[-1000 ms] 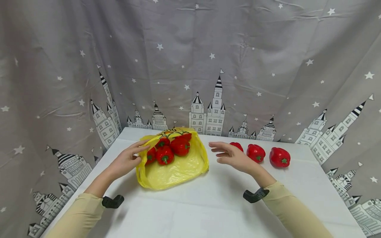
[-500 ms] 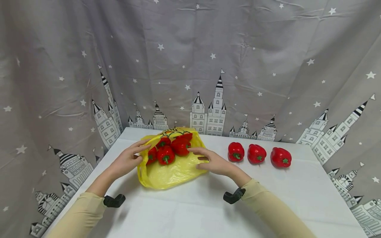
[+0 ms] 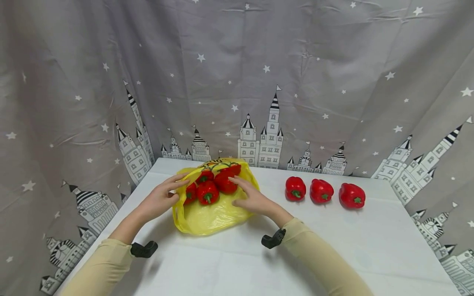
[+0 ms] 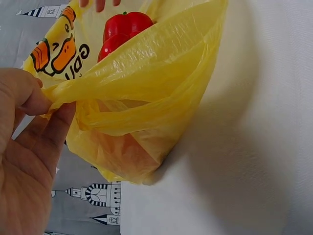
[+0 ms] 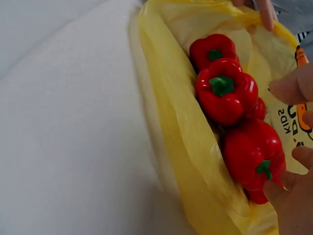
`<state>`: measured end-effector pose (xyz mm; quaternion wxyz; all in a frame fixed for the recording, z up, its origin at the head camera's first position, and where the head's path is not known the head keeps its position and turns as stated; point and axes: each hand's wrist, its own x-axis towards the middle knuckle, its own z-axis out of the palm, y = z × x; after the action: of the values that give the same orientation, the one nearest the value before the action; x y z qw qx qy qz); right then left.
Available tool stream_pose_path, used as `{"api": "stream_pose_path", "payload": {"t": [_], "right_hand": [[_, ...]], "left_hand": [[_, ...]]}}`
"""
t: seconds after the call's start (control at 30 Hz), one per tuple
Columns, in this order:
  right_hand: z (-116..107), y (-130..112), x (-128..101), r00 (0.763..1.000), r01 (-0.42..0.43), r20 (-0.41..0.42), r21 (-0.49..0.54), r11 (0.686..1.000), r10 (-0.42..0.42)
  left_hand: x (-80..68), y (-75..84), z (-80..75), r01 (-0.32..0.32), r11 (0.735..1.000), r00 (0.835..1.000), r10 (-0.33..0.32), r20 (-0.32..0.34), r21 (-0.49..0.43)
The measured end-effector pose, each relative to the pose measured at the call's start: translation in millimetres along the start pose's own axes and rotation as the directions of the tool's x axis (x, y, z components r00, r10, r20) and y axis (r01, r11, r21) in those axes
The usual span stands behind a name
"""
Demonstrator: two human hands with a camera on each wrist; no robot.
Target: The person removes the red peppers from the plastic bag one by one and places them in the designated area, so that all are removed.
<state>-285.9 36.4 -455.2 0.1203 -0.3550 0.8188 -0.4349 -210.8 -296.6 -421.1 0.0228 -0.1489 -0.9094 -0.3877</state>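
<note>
A yellow plastic bag (image 3: 214, 218) lies on its side with its mouth toward me, and several red bell peppers (image 5: 227, 93) are heaped inside. My left hand (image 3: 159, 201) pinches the left edge of the bag's mouth between thumb and fingers, plain in the left wrist view. My right hand (image 3: 255, 201) reaches into the mouth from the right with its fingers spread. Its thumb is by the green stem of the nearest bell pepper (image 5: 254, 154); whether it touches is hard to tell. Part of that pepper is hidden behind the fingers in the head view.
On the white table (image 3: 237, 263), to the right of the bag, stand three more red bell peppers in a row: a left one (image 3: 295, 189), a middle one (image 3: 321, 191) and a right one (image 3: 352, 196). A grey curtain (image 3: 222, 61) hangs behind the table.
My right hand has moved left, from beside the loose peppers into the bag's mouth, uncovering the left pepper of the row. The left hand keeps its hold on the bag's edge.
</note>
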Motion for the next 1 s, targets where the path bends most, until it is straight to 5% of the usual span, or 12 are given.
{"api": "stream_pose_path", "payload": {"t": [0.67,1.0], "right_hand": [[8.9,10.9,46.6,0.981,-0.153,-0.122,0.011,0.988,0.153],[14.5,17.2,53.8,0.982,-0.159,-0.117,-0.055,0.986,0.151]], "left_hand": [[15.2,11.0,-3.5,0.056,0.998,0.998,-0.057,-0.03,-0.042],[15.8,12.2,-0.7,0.075,0.994,0.996,-0.078,-0.033,-0.074]]}}
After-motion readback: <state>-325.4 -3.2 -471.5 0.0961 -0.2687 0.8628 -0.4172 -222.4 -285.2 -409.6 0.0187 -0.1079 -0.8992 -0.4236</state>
